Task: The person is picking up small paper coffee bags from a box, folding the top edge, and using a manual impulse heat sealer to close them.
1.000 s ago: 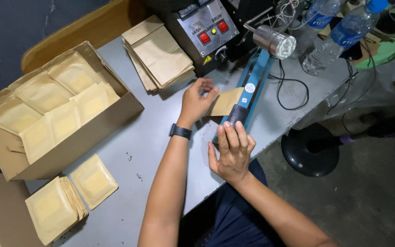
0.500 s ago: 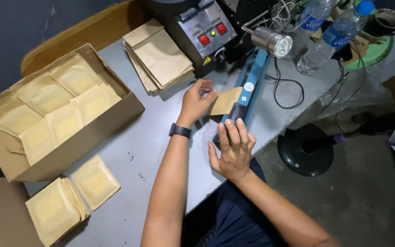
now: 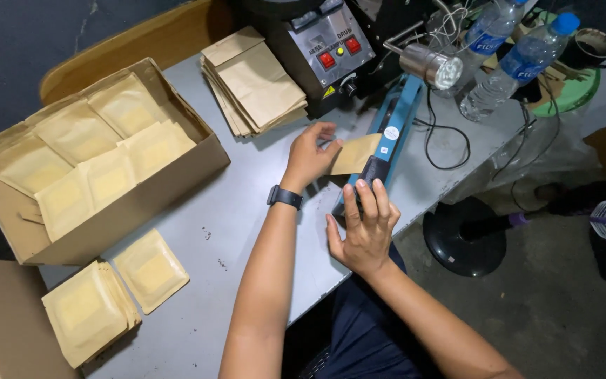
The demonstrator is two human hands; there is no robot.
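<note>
My left hand (image 3: pixel 310 156), with a dark watch on its wrist, holds a small tan paper pouch (image 3: pixel 354 154) whose far edge lies under the arm of a blue heat sealer (image 3: pixel 394 130). My right hand (image 3: pixel 363 228) rests with fingers spread on the sealer's black handle end (image 3: pixel 376 170), pressing it down. The sealer lies along the right part of a grey table (image 3: pixel 247 203).
A stack of flat tan pouches (image 3: pixel 255 84) lies beside a black machine with red buttons (image 3: pixel 331 45). An open cardboard box (image 3: pixel 106 203) of filled pouches stands at left, with more filled pouches (image 3: pixel 106 298) in front. Two water bottles (image 3: pixel 513 67), cables and a lamp (image 3: pixel 433 67) crowd the right.
Both hands stay at the sealer; the camera view has shifted slightly. The pouch remains under the sealer arm.
</note>
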